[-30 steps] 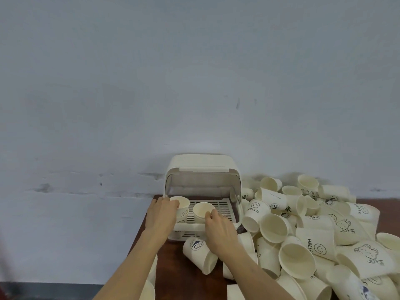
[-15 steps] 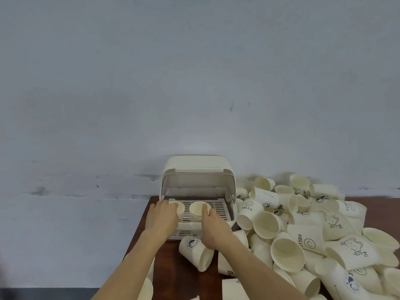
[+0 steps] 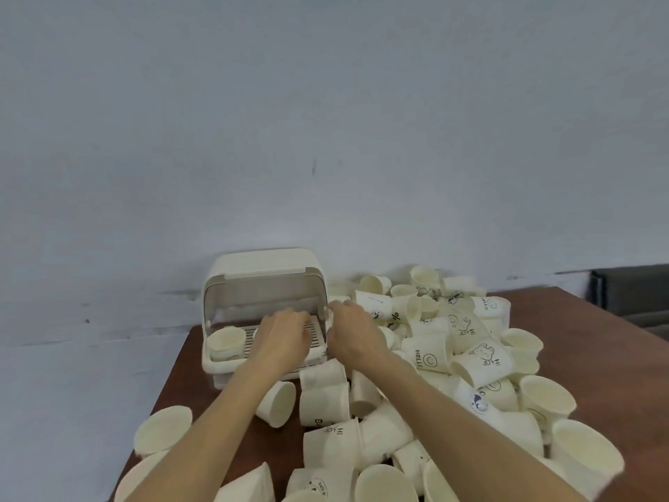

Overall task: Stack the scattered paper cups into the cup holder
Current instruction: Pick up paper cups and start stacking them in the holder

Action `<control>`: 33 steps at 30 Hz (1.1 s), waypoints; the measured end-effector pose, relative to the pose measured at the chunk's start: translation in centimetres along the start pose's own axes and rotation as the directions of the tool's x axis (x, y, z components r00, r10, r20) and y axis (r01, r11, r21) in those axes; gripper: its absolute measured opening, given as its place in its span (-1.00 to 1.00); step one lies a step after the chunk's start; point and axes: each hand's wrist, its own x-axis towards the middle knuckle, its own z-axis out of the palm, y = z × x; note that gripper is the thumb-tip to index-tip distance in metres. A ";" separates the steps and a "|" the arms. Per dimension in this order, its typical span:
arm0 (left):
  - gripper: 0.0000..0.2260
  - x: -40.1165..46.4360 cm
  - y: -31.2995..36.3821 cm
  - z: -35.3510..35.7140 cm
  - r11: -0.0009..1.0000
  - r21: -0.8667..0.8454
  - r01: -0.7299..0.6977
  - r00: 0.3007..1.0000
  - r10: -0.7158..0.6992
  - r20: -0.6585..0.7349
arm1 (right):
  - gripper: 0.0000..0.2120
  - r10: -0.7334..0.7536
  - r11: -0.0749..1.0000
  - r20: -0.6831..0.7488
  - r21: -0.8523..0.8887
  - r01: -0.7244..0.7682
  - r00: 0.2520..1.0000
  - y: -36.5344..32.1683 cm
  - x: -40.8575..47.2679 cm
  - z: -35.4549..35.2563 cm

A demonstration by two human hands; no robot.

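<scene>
The cream cup holder (image 3: pixel 266 269) stands at the table's back left corner with its lid flipped up. One paper cup (image 3: pixel 226 341) stands upright on the left of its slatted rack. My left hand (image 3: pixel 284 336) lies over the middle of the rack with its fingers stretched forward; what is under the palm is hidden. My right hand (image 3: pixel 353 333) is at the holder's right wall, fingers apart and pointing down, with nothing seen in it. The scattered paper cups (image 3: pixel 467 356) lie piled to the right and in front.
The brown table (image 3: pixel 622 360) ends at a left edge right beside the holder, and a pale wall (image 3: pixel 325 139) rises straight behind it. Loose cups (image 3: pixel 164 427) hang near the front left edge. A dark object (image 3: pixel 633 291) sits beyond the far right corner.
The view has shifted right and closer. My left hand left the left cup, which now stands free, and moved to the rack's middle. My right hand moved to the holder's right edge.
</scene>
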 end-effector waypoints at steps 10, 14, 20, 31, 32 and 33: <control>-0.71 0.2 6.9 2.5 0.984 -0.178 -0.009 0.996 0.025 0.089 | -0.69 0.156 0.987 -0.059 -0.029 -0.157 0.986 7.7 -2.1 -4.3; -0.69 0.4 7.7 3.5 0.985 -0.174 -0.011 0.993 0.032 0.117 | -0.84 0.214 0.970 -0.046 -0.111 -0.218 0.976 9.5 -2.9 -4.6; -0.62 0.9 8.1 5.0 0.997 0.012 -0.079 0.978 0.075 0.196 | -0.78 0.388 0.887 -0.150 -0.206 -0.413 0.909 11.5 -4.0 -5.0; -0.74 0.9 7.9 6.8 0.953 0.243 -0.178 0.965 0.120 0.234 | -0.89 0.512 0.835 -0.043 -0.207 -0.509 0.858 13.8 -3.6 -3.2; -0.74 1.1 7.8 7.0 0.952 0.242 -0.186 0.965 0.130 0.229 | -0.86 0.516 0.837 -0.041 -0.187 -0.514 0.856 13.9 -3.5 -3.1; -0.74 1.2 7.8 7.3 0.953 0.237 -0.190 0.965 0.137 0.223 | -0.84 0.518 0.840 -0.041 -0.163 -0.517 0.854 13.9 -3.5 -3.0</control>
